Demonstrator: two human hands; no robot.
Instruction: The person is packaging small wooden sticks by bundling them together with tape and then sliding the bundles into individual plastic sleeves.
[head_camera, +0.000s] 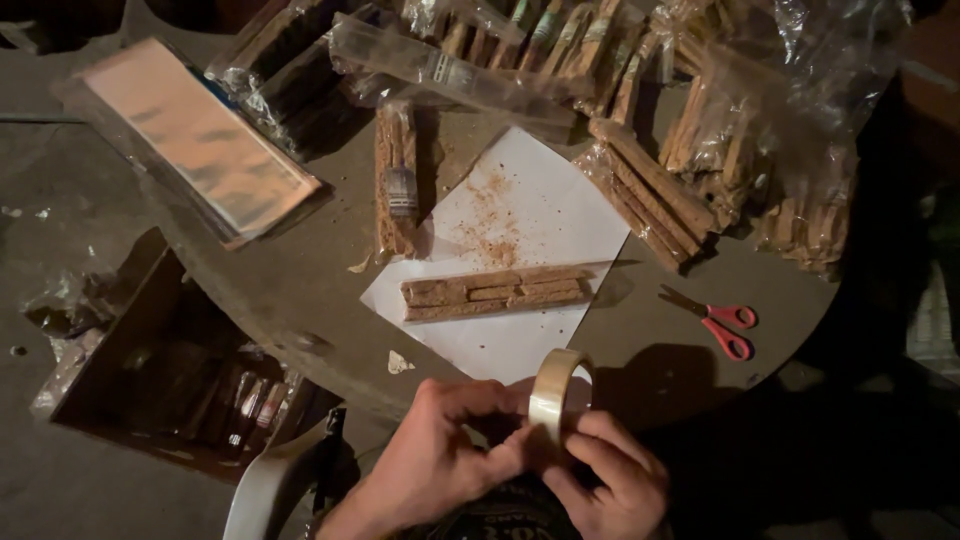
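Two hands, left hand (440, 455) | right hand (610, 480) | grip tape roll (553, 392) | clear packets (760, 130) behind

Red scissors (722, 322) on table (300, 270) R edge; white paper (540, 210) w/ brown sticks (495, 292); wrapped bundles (655, 190) behind.

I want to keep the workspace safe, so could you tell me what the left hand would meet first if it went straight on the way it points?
The left hand points right, and its fingers already touch the tape roll.
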